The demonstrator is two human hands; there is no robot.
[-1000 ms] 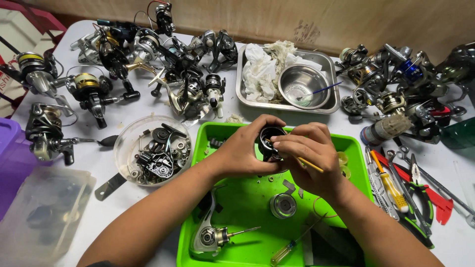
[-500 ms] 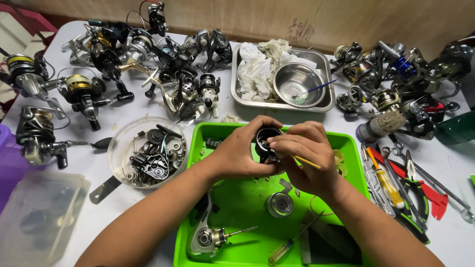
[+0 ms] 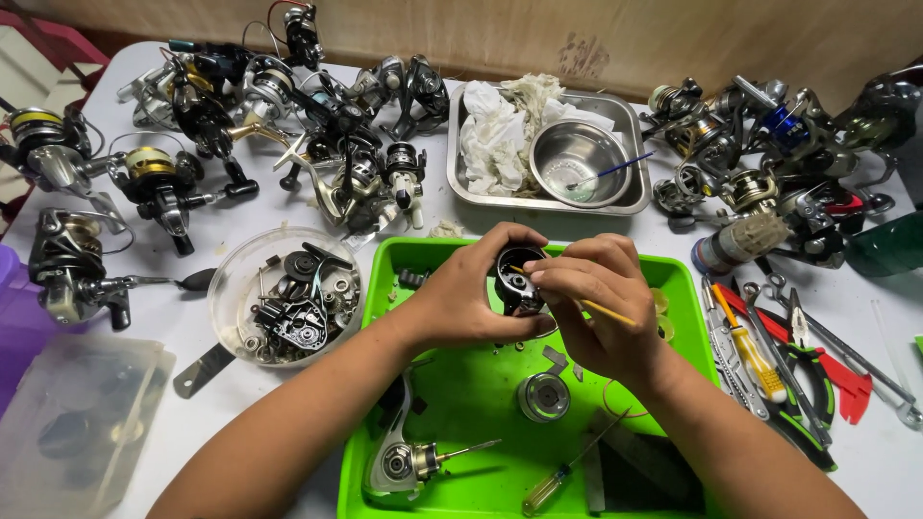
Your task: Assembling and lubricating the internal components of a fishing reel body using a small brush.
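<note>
Over the green tray point(image 3: 452, 404), my left hand point(image 3: 471, 298) grips a small black reel housing point(image 3: 517, 281), its open side facing up. My right hand point(image 3: 596, 308) pinches a thin yellow-handled brush point(image 3: 604, 309) whose tip reaches into the housing. Both hands touch around the part. Below them in the tray lie a silver spool point(image 3: 544, 396), a partly stripped reel body point(image 3: 404, 459) with its shaft sticking out, and a small screwdriver point(image 3: 567, 471).
A clear round bowl point(image 3: 286, 293) of small dark reel parts sits left of the tray. Several fishing reels point(image 3: 317, 144) crowd the back left and back right. A metal pan point(image 3: 548, 144) holds rags and a steel bowl. Hand tools point(image 3: 779, 356) lie right; clear plastic box point(image 3: 77, 432) at left.
Both hands stay on the housing; the view has shifted slightly, and the brush tip has moved a little inside the part.
</note>
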